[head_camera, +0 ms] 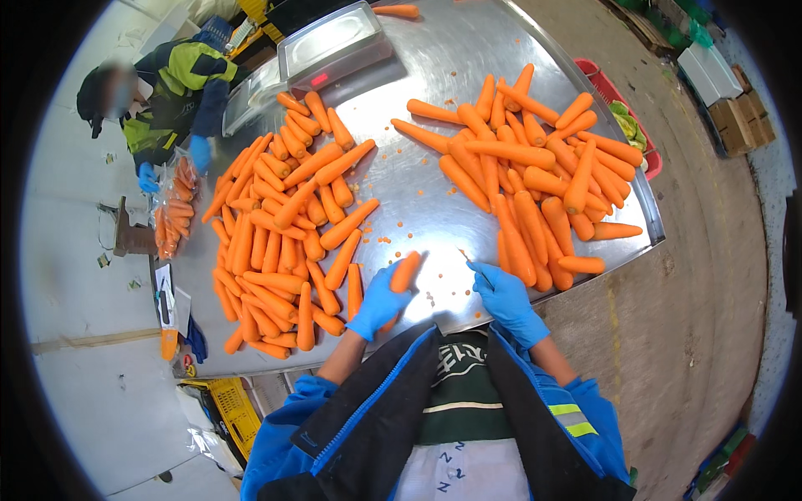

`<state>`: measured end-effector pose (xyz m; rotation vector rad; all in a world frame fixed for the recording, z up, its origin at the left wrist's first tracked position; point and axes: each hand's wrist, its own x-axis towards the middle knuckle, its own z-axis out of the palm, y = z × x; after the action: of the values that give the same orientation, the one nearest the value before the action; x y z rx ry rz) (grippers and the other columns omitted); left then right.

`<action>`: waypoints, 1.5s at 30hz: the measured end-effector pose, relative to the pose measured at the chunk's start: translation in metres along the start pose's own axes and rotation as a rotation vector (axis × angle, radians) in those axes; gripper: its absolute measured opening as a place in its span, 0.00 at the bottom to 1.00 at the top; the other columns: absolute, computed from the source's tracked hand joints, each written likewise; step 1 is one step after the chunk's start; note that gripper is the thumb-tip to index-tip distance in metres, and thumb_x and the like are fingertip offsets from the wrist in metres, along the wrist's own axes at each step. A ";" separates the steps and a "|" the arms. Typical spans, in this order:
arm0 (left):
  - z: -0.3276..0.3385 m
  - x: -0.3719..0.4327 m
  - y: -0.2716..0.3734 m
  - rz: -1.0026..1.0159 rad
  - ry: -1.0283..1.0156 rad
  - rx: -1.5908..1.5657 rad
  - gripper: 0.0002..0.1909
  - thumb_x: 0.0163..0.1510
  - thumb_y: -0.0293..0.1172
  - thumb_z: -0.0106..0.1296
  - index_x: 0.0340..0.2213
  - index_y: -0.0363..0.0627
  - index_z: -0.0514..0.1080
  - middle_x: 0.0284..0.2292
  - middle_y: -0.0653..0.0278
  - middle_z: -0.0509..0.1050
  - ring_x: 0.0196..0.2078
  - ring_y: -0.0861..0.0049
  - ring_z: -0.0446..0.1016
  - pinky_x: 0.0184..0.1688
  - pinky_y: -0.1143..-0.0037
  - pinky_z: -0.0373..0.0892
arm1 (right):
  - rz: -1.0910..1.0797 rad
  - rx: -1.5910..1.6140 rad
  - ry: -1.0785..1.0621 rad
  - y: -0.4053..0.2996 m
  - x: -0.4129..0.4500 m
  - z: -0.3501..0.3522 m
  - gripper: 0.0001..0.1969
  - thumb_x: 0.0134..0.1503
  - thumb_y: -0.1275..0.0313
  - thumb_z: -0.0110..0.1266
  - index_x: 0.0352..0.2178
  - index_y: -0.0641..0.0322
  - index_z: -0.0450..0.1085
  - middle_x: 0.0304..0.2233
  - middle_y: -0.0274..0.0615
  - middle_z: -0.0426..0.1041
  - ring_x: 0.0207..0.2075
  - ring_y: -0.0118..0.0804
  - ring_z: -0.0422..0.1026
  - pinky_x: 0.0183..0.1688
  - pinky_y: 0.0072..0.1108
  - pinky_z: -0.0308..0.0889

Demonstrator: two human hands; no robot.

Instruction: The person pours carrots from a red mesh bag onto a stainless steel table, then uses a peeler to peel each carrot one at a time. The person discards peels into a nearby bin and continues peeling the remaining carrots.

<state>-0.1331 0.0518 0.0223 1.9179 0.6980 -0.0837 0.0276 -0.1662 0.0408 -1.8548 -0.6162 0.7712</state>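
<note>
My left hand (382,300), in a blue glove, is closed around a carrot (405,272) whose thick end points away from me. My right hand (501,295), gloved too, grips a small knife (479,272); its thin blade points up and to the left. Both hands are over the near edge of a stainless steel table (438,232). A large pile of carrots (276,244) lies close to the left hand, and another heap of carrots (532,169) lies beyond the right hand. Small cut carrot ends (383,240) are scattered between the piles.
A co-worker in blue gloves (200,153) handles bagged carrots (174,213) at the table's left side. Clear plastic containers (332,47) stand at the far edge. A red crate (653,164) with leafy vegetables is beyond the right edge. Scissors (188,365) lie at the near left corner.
</note>
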 end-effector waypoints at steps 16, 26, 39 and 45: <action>-0.025 -0.020 0.104 -0.117 -0.107 -0.681 0.32 0.42 0.24 0.57 0.51 0.36 0.62 0.47 0.60 0.69 0.48 0.75 0.67 0.52 0.75 0.63 | -0.307 -0.754 0.003 -0.056 0.027 -0.011 0.31 0.48 0.75 0.50 0.56 0.46 0.60 0.24 0.37 0.67 0.22 0.40 0.70 0.21 0.29 0.64; -0.033 -0.009 0.101 -0.152 -0.180 -0.293 0.34 0.41 0.27 0.56 0.52 0.35 0.60 0.46 0.57 0.68 0.49 0.73 0.67 0.52 0.73 0.63 | -0.376 -0.666 -0.174 -0.095 0.042 -0.025 0.28 0.51 0.67 0.51 0.55 0.48 0.59 0.25 0.40 0.70 0.22 0.39 0.73 0.18 0.31 0.64; -0.102 0.022 0.051 0.072 0.172 -0.078 0.35 0.41 0.29 0.57 0.53 0.39 0.60 0.46 0.51 0.66 0.48 0.62 0.67 0.50 0.72 0.63 | -0.230 -0.446 0.052 -0.021 0.062 -0.017 0.26 0.45 0.79 0.48 0.49 0.54 0.66 0.29 0.44 0.73 0.26 0.41 0.73 0.29 0.26 0.68; -0.173 0.024 0.025 -0.020 0.976 0.675 0.48 0.42 0.46 0.62 0.60 0.46 0.51 0.56 0.43 0.54 0.59 0.52 0.54 0.56 0.60 0.54 | -0.113 -0.084 -0.118 -0.021 0.070 0.011 0.22 0.53 0.78 0.44 0.51 0.56 0.65 0.36 0.41 0.72 0.29 0.34 0.73 0.30 0.22 0.68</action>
<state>-0.1433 0.2036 0.1127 2.5779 1.4611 0.7388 0.0649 -0.1022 0.0403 -1.8424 -0.8335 0.7945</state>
